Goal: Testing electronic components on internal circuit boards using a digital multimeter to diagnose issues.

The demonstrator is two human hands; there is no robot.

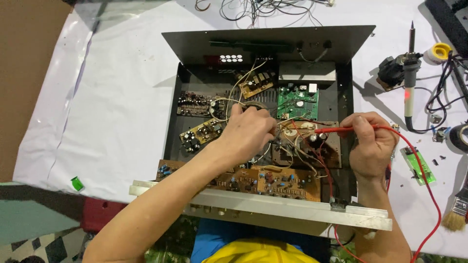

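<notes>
An open black metal amplifier chassis lies on the white-covered table, with several circuit boards inside. My right hand grips a red test probe whose tip points left at the brown board in the middle of the chassis. A red lead trails from the probe down past my wrist. My left hand is closed inside the chassis just left of that board, fingers pinched among loose wires; what it holds is hidden. A green board sits behind the hands.
A long brown board runs along the silver front panel near me. At right are a soldering iron in its stand, a solder roll, a small green board and a brush. Tangled wires lie behind the chassis.
</notes>
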